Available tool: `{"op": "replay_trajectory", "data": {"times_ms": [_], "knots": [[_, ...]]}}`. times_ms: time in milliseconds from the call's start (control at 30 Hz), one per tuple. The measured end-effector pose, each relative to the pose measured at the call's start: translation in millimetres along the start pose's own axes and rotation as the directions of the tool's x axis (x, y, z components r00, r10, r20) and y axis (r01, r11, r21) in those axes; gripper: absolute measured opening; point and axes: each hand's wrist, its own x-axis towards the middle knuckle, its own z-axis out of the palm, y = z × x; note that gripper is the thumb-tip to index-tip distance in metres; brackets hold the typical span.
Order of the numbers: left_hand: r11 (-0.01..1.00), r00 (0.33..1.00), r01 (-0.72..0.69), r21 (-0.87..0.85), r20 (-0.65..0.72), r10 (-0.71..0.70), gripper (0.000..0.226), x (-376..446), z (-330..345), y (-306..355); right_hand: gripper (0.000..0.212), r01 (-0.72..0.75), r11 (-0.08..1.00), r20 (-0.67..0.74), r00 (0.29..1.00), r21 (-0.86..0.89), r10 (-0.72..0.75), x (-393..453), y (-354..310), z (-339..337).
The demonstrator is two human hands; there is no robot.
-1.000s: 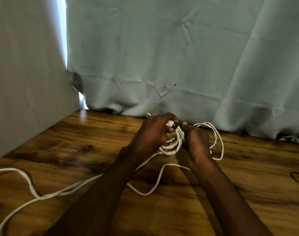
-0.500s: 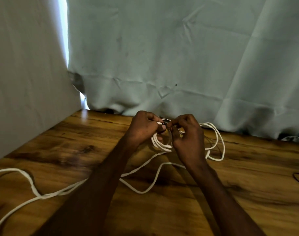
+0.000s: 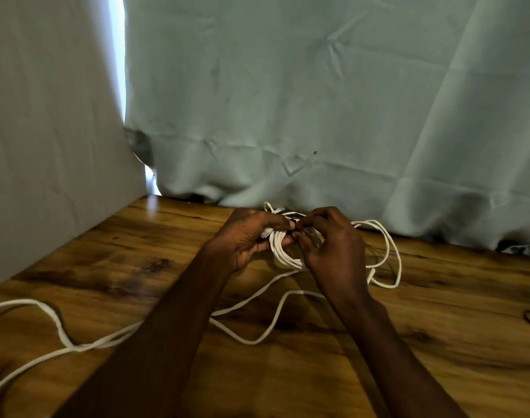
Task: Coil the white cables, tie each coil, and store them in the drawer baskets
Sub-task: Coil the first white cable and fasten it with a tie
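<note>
Head view: left hand [image 3: 248, 239] grips white cable coil [image 3: 283, 251]; right hand [image 3: 333, 245] pinches it.

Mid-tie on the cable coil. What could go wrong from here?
1. The left hand and right hand grip only one side of the coil; the far loops hang loose on the table and may escape the tie.
2. A long tail trails off to the left uncoiled; tying now would probably leave it out.
3. The tie itself is hidden by the fingertips, so its hold can't be checked.
</note>
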Motion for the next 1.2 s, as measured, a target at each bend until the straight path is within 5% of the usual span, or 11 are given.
{"op": "replay_trajectory", "data": {"times_ms": [533,800,967,1200], "knots": [[0.986,0.996,0.077,-0.148,-0.021,-0.081,0.03,-1,14,-6,0.007,-0.006,0.994,-0.07,0.997,0.111,0.014,-4,-5,5],[0.982,0.987,-0.147,0.115,0.08,0.138,0.024,-4,14,-5,0.015,-0.162,0.935,-0.11,0.972,0.315,0.206,-2,-2,9],[0.905,0.937,-0.347,0.244,0.119,0.327,0.021,-6,18,-6,0.019,-0.173,0.957,-0.107,0.973,0.233,0.202,0,2,10],[0.825,0.906,-0.412,0.387,0.082,0.414,0.014,-2,21,-12,0.021,-0.239,0.957,-0.184,0.946,0.164,0.268,0,4,15]]}}
